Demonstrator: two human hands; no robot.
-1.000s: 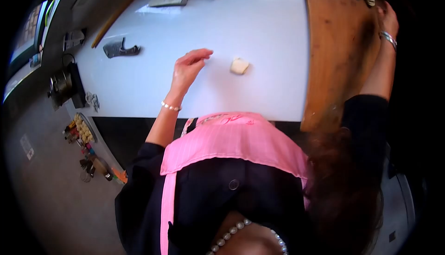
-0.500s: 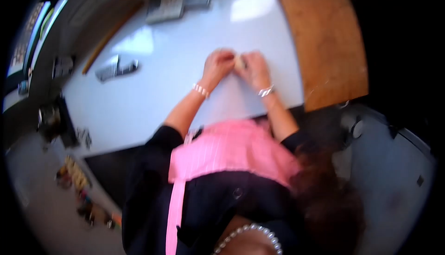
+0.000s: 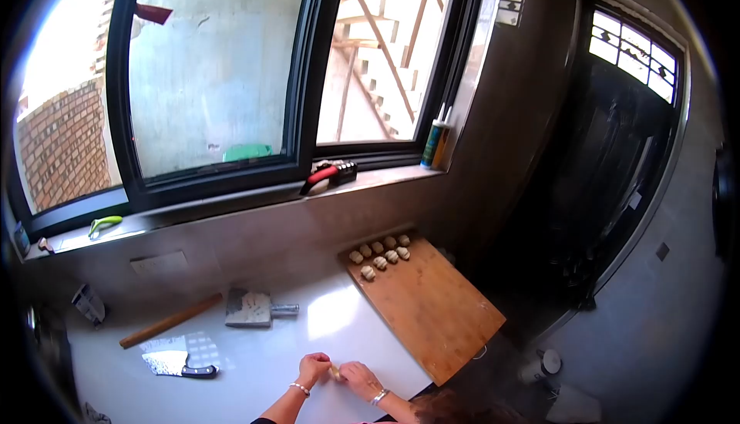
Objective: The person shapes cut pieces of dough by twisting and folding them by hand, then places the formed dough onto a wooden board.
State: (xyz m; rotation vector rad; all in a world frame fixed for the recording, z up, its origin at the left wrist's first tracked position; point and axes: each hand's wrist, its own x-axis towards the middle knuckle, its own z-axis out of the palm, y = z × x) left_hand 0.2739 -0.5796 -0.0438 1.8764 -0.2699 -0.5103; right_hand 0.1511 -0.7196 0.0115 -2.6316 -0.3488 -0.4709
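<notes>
Low in the view, a small pale piece of dough (image 3: 334, 373) sits between my two hands above the white countertop. My left hand (image 3: 313, 368), with a bracelet at the wrist, has its fingers pinched on one side of the dough. On the other side, my right hand (image 3: 359, 380) has curled fingers closed on it; a silver bracelet circles that wrist. To the right of my hands lies a wooden board (image 3: 432, 308). Several shaped dough pieces (image 3: 380, 262) stand in rows at its far end.
On the white countertop (image 3: 262, 370) lie a cleaver (image 3: 177, 360), a wooden rolling pin (image 3: 171, 321) and a flat square tool with a handle (image 3: 248, 308). Behind is a windowsill with a red-and-black object (image 3: 329, 177) and a tube (image 3: 434, 144). A dark door (image 3: 601, 146) stands right.
The view has swung up from my body toward the window and door, so my hands now appear lower. Both hands keep the dough between them.
</notes>
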